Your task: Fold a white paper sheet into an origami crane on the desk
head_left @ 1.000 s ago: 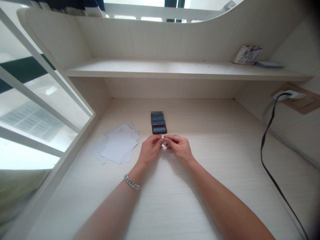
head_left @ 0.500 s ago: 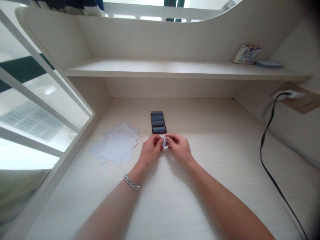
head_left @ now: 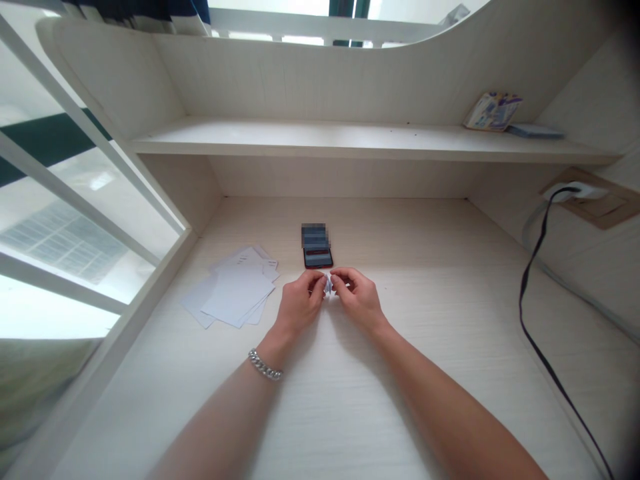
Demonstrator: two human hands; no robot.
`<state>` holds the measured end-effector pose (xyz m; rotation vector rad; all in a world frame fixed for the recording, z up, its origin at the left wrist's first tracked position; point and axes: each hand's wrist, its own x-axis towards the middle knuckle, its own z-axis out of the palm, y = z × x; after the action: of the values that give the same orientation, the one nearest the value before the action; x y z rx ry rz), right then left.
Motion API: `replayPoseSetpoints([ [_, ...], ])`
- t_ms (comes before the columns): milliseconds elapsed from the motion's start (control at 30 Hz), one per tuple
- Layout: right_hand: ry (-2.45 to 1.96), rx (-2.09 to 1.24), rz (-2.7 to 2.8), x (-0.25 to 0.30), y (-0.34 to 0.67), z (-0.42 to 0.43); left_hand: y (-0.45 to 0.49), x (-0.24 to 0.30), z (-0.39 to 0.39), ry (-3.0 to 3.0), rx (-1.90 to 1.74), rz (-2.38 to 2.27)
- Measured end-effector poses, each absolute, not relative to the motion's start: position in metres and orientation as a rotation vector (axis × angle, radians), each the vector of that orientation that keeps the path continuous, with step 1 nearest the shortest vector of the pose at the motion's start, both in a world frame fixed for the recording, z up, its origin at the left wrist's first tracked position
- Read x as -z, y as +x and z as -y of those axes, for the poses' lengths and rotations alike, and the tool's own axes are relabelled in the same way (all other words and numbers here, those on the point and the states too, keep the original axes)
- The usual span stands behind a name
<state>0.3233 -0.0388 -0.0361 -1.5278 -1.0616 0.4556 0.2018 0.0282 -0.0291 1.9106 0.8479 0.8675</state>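
A small folded piece of white paper [head_left: 328, 285] is pinched between my two hands, just above the desk. My left hand [head_left: 301, 297], below a silver chain bracelet on the wrist, grips its left side with thumb and fingers. On the other side my right hand [head_left: 359, 297] is closed on it in the same way. Most of the paper is hidden by the fingertips, so its exact folded shape cannot be made out. Right beyond the hands lies a dark phone [head_left: 317, 256], its screen partly blurred out.
Loose white paper sheets [head_left: 237, 290] lie overlapped on the desk [head_left: 425, 247] to the left. A black cable [head_left: 524, 287] hangs from a wall socket [head_left: 595, 195] across the right side. Above, a shelf [head_left: 300, 137] holds a small colourful packet [head_left: 493, 111] and a flat bluish item [head_left: 535, 131].
Both hands stay in nearly the same place, with the folded paper still between them. The fingers have shifted very slightly; the camera view has moved a little.
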Motion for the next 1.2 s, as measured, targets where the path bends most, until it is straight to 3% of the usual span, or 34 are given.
replayPoseSetpoints([
  [900,-1.481,-0.471,1.077,0.035,0.322,0.039,0.2,0.022,-0.03,1.853,-0.837,-0.782],
  [1200,-1.447,-0.561,1.034,0.033,0.322,0.039,0.204,0.033,-0.038,1.513,-0.749,-0.702],
])
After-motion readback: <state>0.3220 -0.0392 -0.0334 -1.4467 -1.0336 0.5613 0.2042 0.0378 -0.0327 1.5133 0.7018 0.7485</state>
